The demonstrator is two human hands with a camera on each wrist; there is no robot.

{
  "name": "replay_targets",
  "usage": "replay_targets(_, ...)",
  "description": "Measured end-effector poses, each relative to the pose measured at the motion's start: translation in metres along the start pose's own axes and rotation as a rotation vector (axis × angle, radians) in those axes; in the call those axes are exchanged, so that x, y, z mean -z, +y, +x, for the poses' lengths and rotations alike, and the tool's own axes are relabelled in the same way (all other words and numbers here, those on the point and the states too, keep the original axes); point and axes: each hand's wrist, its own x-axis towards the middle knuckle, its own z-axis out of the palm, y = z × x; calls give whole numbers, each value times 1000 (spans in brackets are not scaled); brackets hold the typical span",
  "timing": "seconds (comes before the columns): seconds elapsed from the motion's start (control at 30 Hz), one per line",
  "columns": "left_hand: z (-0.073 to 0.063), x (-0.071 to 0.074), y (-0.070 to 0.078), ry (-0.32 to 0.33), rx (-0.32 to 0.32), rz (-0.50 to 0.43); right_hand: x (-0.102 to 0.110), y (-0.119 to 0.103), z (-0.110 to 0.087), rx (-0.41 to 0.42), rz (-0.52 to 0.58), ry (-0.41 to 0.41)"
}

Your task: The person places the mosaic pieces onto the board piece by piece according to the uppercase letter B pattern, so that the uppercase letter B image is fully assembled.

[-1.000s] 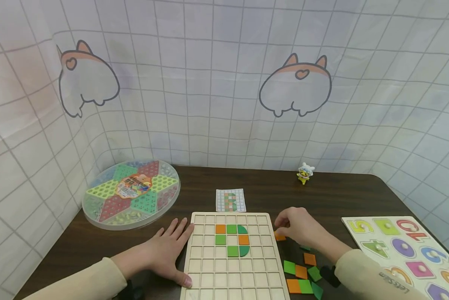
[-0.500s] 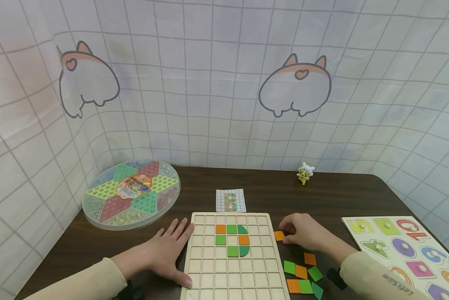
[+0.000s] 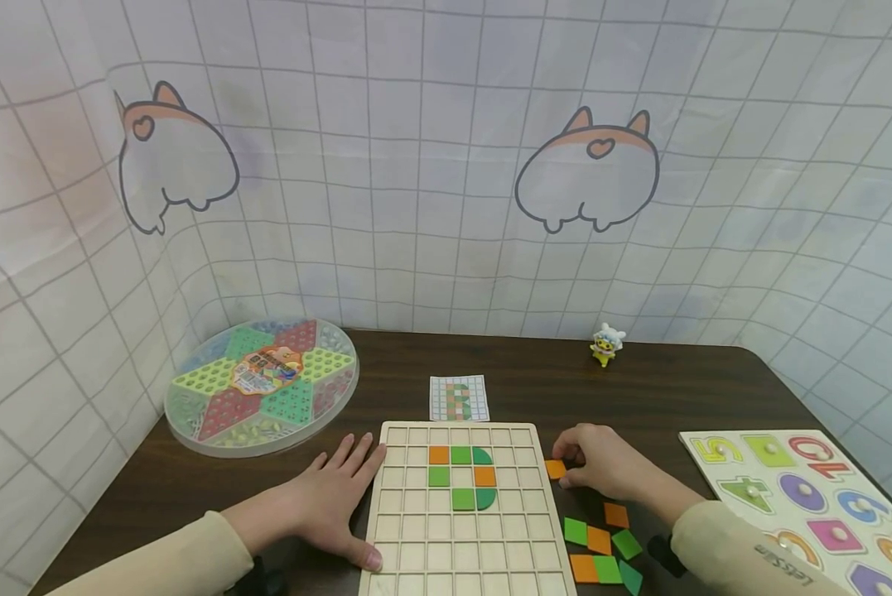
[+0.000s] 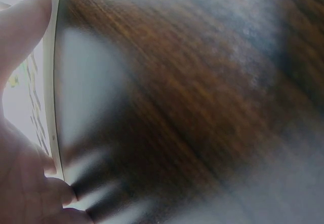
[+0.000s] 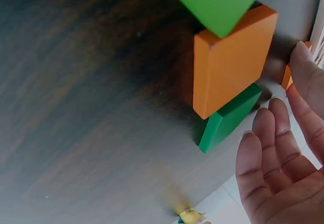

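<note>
My left hand [image 3: 337, 505] lies spread flat at the left edge of the wooden grid board [image 3: 423, 555], thumb on its rim. In the left wrist view, the thumb [image 4: 23, 29] crosses the pale board edge. On the board sit green and orange square tiles and two dark green rounded tiles [image 3: 485, 498]. Just right of the board, my right hand [image 3: 602, 463] has thumb and index finger at a small orange tile [image 3: 556, 469], pinching its edge. In the right wrist view, the thumb partly covers this orange tile [image 5: 287, 77]; the other fingers are loosely bent.
Loose green and orange tiles [image 3: 598, 540] lie right of the board. A pattern card [image 3: 458, 399] sits behind it. A round Chinese checkers box [image 3: 262, 385] stands left, a small figurine [image 3: 606, 344] at the back, a number puzzle board [image 3: 803, 497] at right.
My right hand has drawn back slightly to the right, uncovering more of the orange tile, which stays by the board. The left hand has not moved.
</note>
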Motion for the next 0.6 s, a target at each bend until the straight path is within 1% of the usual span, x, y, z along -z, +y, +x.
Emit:
replay_targets(0.23,-1,1,1,2,-9,2,-1,0,0,-31,10,-9)
replay_targets(0.43,-1,1,1,-1,-2,1,0,0,-1,-56,-2,-7)
replay_targets(0.6,0,1,1,-2,4,2,3,-2,-3,-127,-7,27)
